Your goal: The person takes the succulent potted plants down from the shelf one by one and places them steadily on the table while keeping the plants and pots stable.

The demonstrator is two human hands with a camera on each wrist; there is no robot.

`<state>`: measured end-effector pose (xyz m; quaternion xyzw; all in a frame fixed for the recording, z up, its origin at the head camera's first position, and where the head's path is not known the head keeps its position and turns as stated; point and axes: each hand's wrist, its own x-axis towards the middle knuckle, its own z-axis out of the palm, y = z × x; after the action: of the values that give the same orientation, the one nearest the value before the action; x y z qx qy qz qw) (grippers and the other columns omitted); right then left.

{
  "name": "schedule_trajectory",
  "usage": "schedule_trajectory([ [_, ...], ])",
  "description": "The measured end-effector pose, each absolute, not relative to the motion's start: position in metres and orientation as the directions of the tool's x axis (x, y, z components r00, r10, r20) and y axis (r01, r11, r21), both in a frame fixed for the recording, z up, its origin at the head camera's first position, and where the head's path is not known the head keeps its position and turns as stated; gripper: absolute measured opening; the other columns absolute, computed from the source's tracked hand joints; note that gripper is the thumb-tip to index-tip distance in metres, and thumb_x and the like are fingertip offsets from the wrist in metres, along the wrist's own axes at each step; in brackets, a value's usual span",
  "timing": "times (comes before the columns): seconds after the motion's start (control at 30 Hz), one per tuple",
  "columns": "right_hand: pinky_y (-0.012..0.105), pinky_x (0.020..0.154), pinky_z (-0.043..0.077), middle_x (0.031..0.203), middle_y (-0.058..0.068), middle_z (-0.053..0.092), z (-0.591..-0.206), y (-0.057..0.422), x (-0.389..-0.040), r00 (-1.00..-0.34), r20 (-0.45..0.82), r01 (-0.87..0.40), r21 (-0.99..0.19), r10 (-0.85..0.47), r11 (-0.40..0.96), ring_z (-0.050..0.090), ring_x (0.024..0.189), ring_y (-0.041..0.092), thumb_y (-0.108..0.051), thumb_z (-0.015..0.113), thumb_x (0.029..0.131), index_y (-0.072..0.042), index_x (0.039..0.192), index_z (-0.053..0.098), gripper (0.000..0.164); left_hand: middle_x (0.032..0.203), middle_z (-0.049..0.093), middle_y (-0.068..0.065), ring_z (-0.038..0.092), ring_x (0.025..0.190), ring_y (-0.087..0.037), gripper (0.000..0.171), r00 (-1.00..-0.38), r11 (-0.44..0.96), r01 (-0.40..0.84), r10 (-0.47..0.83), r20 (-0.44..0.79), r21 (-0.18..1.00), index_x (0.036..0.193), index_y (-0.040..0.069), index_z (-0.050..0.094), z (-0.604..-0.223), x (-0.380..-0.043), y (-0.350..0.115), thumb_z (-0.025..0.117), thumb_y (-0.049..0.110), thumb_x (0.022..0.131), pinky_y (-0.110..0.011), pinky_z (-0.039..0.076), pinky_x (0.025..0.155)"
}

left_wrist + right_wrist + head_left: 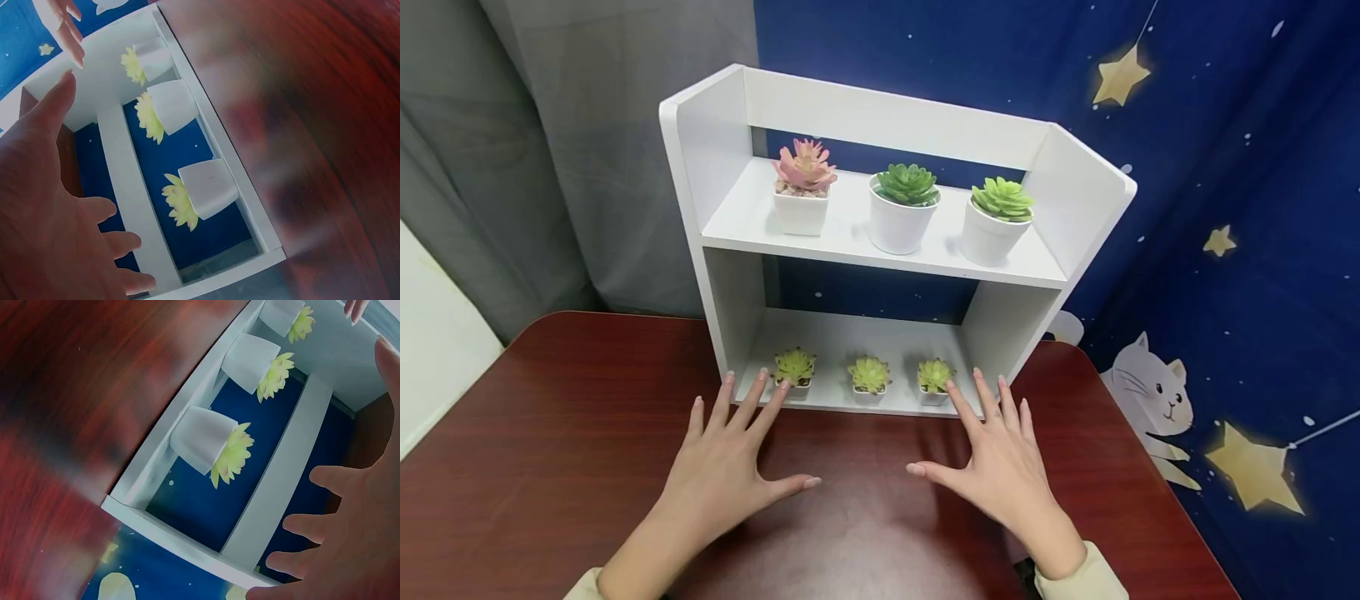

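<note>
We are seeing every finger spread and straight: the left hand [722, 471] is reaching palm down, thumb out to the side, and the right hand [1003, 462] is mirroring it. Neither is pinching anything, and we are finding no fingertip on a pot in the wrist views.

Just beyond the fingertips, three small succulents are standing upright in a row on the lower shelf: the left one [794, 365], the middle one [869, 375] and the right one [935, 377]. Above them, the pink succulent [805, 167], the dark green succulent [906, 185] and the bright green succulent [1002, 200] are lining the upper shelf of the white rack [895, 104].

We are judging this a pause between handlings, since both rows are looking orderly and nothing is being gripped; whether it is opening or finishing the work, we cannot tell. A next move on a small pot would be calling for gathered fingers and a light pinch.

Farther out, the blue backdrop [1247, 292] is showing stars and a cat, and we are reading no brand, label or writing anywhere.
</note>
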<state>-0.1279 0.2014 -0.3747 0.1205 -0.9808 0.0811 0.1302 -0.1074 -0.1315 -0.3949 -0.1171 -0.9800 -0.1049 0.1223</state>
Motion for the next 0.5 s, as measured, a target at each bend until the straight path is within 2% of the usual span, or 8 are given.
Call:
schedule_trajectory([
  [0.17,0.069,0.118,0.019,0.168,0.011,0.026,-0.37,0.204,-0.13,-0.93,0.281,-0.277,-0.114,-0.236,0.954,0.02,0.153,0.045,-0.091,0.061,0.066,-0.034,0.158,0.034,0.112,0.169,0.025,-0.011,0.017,0.153,-0.047,0.112,-0.95,0.947,0.248,0.196,0.243,0.205,0.162,0.027,0.025,-0.391,-0.106,-0.136,0.051,0.092,0.074,-0.072,0.018,0.116],
  [0.3,0.069,0.118,0.019,0.167,0.012,0.027,-0.365,0.205,-0.131,-0.925,0.286,-0.29,-0.107,-0.25,0.951,0.021,0.153,0.044,-0.09,0.063,0.067,-0.033,0.158,0.035,0.111,0.168,0.023,-0.015,0.014,0.154,-0.047,0.108,-0.956,0.938,0.222,0.156,0.249,0.266,0.164,0.024,0.018,-0.39,-0.106,-0.141,0.052,0.085,0.082,-0.07,0.018,0.117],
  [0.43,0.066,0.119,0.021,0.167,0.013,0.027,-0.362,0.207,-0.132,-0.922,0.287,-0.302,-0.108,-0.261,0.947,0.022,0.153,0.044,-0.088,0.064,0.068,-0.031,0.158,0.035,0.111,0.166,0.027,-0.021,0.015,0.154,-0.047,0.101,-0.949,0.917,0.187,0.076,0.306,0.353,0.163,0.013,0.014,-0.388,-0.108,-0.146,0.057,0.068,0.091,-0.067,0.016,0.119],
  [0.5,0.062,0.117,0.029,0.167,0.014,0.027,-0.362,0.208,-0.133,-0.921,0.288,-0.305,-0.119,-0.261,0.945,0.023,0.153,0.044,-0.086,0.067,0.068,-0.029,0.158,0.035,0.111,0.162,0.032,-0.024,0.021,0.152,-0.048,0.097,-0.934,0.909,0.178,0.035,0.356,0.376,0.162,0.005,0.019,-0.388,-0.11,-0.15,0.063,0.058,0.093,-0.067,0.018,0.119],
])
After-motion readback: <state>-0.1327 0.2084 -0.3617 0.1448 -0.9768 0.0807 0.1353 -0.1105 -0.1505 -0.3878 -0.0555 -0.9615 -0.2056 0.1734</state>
